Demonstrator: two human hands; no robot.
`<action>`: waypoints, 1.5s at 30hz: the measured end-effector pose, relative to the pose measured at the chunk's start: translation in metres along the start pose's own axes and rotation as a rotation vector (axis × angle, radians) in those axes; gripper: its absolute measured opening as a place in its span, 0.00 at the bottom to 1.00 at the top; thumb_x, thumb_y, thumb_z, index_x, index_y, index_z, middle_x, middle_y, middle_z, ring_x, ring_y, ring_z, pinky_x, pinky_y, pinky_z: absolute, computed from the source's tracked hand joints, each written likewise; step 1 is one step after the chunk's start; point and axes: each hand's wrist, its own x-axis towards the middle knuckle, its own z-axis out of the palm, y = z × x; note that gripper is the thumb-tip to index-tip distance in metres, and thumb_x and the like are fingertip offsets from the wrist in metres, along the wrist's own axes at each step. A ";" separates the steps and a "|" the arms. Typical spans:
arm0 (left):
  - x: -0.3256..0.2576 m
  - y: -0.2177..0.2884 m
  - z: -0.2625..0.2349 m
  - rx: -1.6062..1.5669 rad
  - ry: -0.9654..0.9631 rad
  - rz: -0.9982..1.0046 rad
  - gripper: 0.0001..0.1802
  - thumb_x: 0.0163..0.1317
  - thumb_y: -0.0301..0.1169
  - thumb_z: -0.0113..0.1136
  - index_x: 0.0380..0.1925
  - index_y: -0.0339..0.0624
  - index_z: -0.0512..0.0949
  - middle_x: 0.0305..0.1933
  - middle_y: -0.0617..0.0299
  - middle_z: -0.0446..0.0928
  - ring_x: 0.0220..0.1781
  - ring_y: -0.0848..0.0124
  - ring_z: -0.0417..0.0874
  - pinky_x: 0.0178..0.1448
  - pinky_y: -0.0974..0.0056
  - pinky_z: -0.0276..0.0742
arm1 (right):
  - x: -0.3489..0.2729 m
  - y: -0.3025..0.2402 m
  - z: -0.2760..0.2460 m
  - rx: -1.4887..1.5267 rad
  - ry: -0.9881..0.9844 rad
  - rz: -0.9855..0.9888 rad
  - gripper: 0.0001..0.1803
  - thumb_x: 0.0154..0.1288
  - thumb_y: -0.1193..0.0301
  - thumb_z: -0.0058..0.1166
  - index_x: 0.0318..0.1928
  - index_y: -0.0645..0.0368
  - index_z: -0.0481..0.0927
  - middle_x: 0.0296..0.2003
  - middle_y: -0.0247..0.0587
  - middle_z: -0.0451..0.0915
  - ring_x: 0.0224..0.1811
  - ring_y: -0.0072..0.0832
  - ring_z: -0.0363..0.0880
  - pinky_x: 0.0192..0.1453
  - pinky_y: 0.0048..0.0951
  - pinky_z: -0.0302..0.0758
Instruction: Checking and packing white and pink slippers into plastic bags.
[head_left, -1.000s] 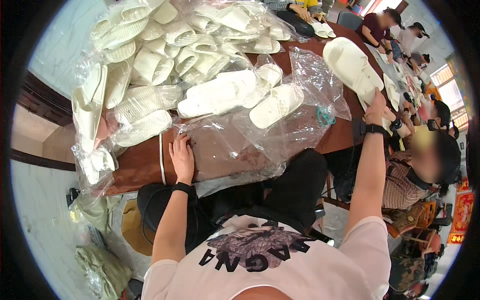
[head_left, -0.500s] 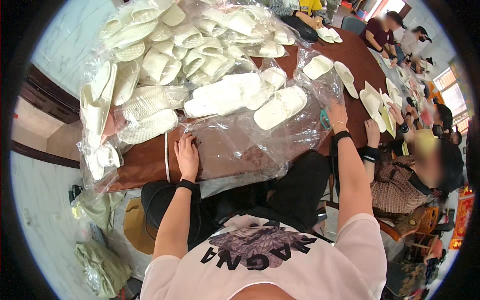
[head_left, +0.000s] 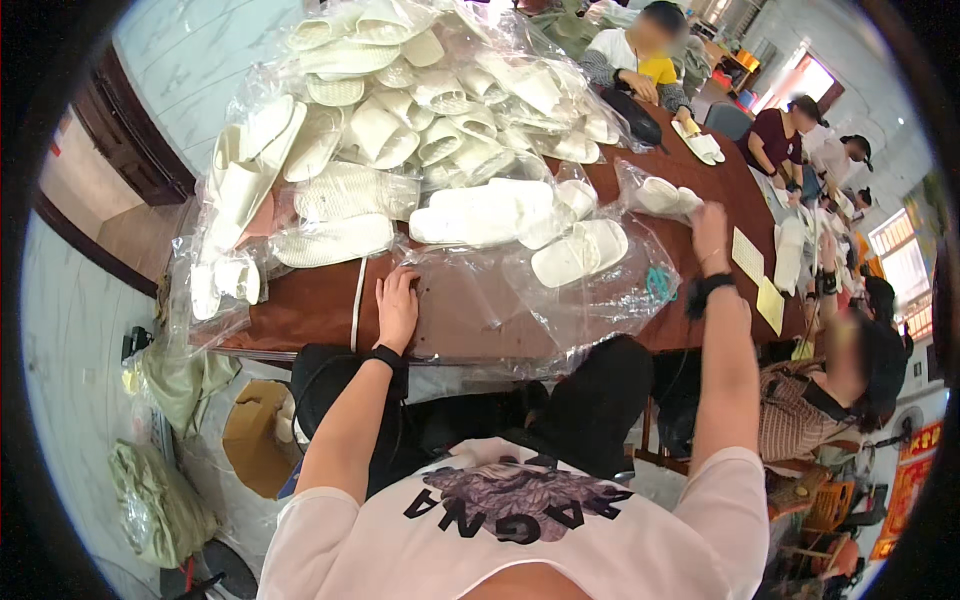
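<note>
My left hand [head_left: 397, 305] lies on the table's near edge, fingers stretched, holding nothing. My right hand [head_left: 711, 236], blurred, is closed at the end of a cream slipper [head_left: 686, 201], which lies beside another cream slipper [head_left: 657, 194] on clear plastic. Nearer to me, a teal looped object [head_left: 660, 284], like scissor handles, rests by the plastic. A pair of slippers [head_left: 580, 252] lies on a clear bag between my hands. Behind my left hand is a bagged white pair [head_left: 482, 212].
A big heap of bagged slippers [head_left: 440, 95] covers the table's far left. To my right, a co-worker in a brown patterned top [head_left: 800, 408] sits by yellow sheets [head_left: 769, 306]. Others work along the far side. An open carton [head_left: 252, 440] stands on the floor at left.
My right hand has moved up and right, away from the teal object. The slipper from farther right now lies beside the other one. My left hand stays at the table edge.
</note>
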 end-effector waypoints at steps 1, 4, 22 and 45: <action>0.001 -0.004 0.003 -0.010 0.000 0.003 0.15 0.60 0.21 0.51 0.48 0.45 0.72 0.57 0.59 0.70 0.63 0.59 0.69 0.73 0.42 0.52 | 0.024 0.007 -0.021 0.099 0.139 0.012 0.11 0.63 0.70 0.48 0.37 0.67 0.75 0.39 0.59 0.74 0.45 0.54 0.70 0.51 0.48 0.68; 0.008 0.002 0.001 -0.042 -0.132 -0.026 0.18 0.60 0.23 0.54 0.51 0.45 0.72 0.60 0.60 0.69 0.67 0.57 0.66 0.71 0.34 0.51 | 0.071 0.031 -0.094 -0.086 0.235 -0.065 0.15 0.64 0.70 0.50 0.49 0.64 0.71 0.48 0.57 0.73 0.52 0.53 0.72 0.57 0.47 0.68; -0.023 -0.023 -0.041 -0.279 0.056 -0.219 0.12 0.66 0.28 0.53 0.45 0.36 0.80 0.45 0.53 0.81 0.48 0.58 0.81 0.52 0.60 0.74 | -0.054 -0.387 -0.114 0.729 -0.167 -1.023 0.10 0.59 0.79 0.48 0.43 0.64 0.76 0.47 0.50 0.75 0.54 0.44 0.74 0.60 0.37 0.72; -0.018 0.017 -0.063 0.134 -0.263 0.123 0.32 0.59 0.32 0.60 0.65 0.59 0.67 0.73 0.64 0.60 0.74 0.56 0.58 0.72 0.45 0.55 | -0.162 -0.396 0.027 0.375 -0.809 -0.458 0.28 0.68 0.66 0.50 0.68 0.41 0.64 0.74 0.38 0.49 0.77 0.43 0.43 0.74 0.62 0.46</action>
